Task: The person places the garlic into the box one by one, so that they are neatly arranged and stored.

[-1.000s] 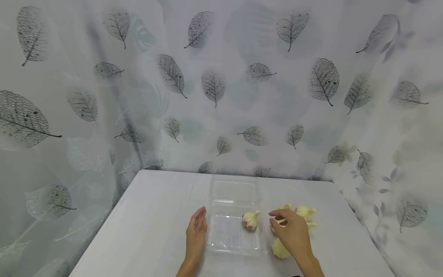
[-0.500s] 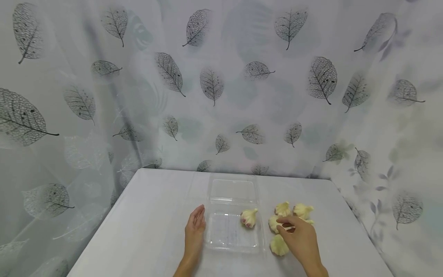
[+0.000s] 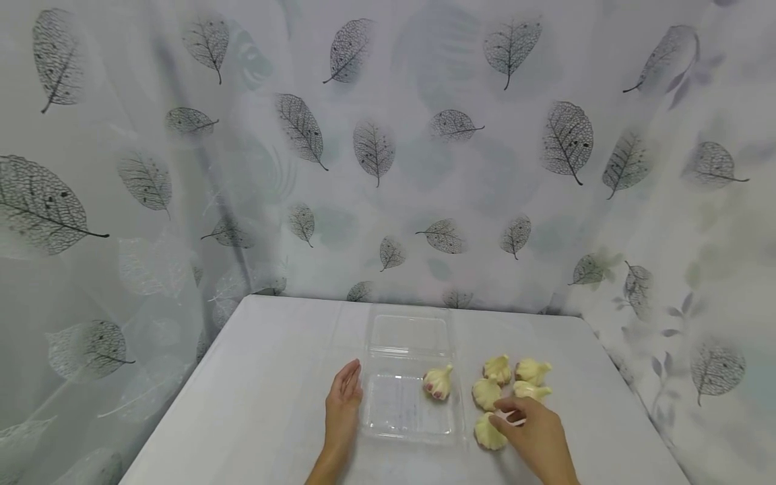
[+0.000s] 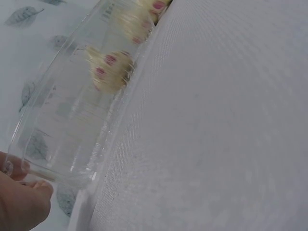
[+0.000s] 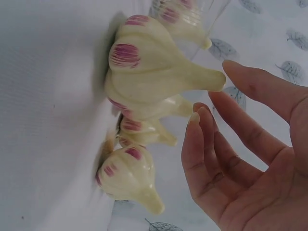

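A clear plastic clamshell box (image 3: pixel 407 431) lies with its lid spread away from me. One cream garlic bulb (image 3: pixel 438 382) with pink patches sits in its right side. My left hand (image 3: pixel 343 411) stands against the box's left side, fingers extended; the left wrist view shows its fingertips at the box wall (image 4: pixel 36 139). Over the pile to the right, my right hand (image 3: pixel 533 428) has thumb and fingers spread near the stem of the nearest garlic bulb (image 5: pixel 149 67). In the right wrist view a gap shows between the fingers and that stem; whether the thumb touches the stem tip I cannot tell.
Several more garlic bulbs, among them a middle bulb (image 3: pixel 487 394) and a far bulb (image 3: pixel 533 370), lie close together right of the box. A white cloth covers the table (image 3: pixel 273 377). A leaf-printed curtain (image 3: pixel 412 195) hangs behind and at both sides.
My right hand has drawn back toward me from the middle garlic bulb to the nearest one, uncovering the bulbs behind. The left hand and the box have stayed in place.
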Available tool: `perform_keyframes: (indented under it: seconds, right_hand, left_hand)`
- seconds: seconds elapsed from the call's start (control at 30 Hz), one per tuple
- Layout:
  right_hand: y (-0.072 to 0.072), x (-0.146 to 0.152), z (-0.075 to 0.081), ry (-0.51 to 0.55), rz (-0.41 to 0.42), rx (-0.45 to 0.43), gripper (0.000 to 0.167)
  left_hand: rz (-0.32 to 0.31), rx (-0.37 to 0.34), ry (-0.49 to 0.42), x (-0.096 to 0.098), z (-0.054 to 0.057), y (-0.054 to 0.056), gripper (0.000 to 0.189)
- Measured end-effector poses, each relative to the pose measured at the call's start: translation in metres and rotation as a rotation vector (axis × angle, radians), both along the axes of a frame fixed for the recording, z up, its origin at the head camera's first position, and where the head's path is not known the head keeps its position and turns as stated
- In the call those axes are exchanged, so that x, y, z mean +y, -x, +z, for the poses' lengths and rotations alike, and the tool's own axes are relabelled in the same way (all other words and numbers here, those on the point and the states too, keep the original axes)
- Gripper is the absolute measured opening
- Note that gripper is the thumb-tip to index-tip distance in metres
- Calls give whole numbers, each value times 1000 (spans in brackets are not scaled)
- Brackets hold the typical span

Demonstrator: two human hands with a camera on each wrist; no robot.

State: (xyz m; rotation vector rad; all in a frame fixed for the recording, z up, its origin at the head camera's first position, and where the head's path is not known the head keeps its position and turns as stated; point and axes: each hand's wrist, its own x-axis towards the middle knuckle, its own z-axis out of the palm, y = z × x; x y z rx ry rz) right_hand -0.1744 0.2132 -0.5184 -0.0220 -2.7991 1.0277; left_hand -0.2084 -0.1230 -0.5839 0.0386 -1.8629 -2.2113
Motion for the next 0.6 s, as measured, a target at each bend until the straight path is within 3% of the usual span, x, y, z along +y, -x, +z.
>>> perform_keyframes:
  seconds: [0.33,0.6]
  right_hand:
    - [-4,1,-14,23,-19,4,16]
    - [-5,-1,-14,14,-12,33,17]
  left_hand:
    - [6,-13,-14,0,-1,1,53]
    - [14,-19,-9,1,0,1,53]
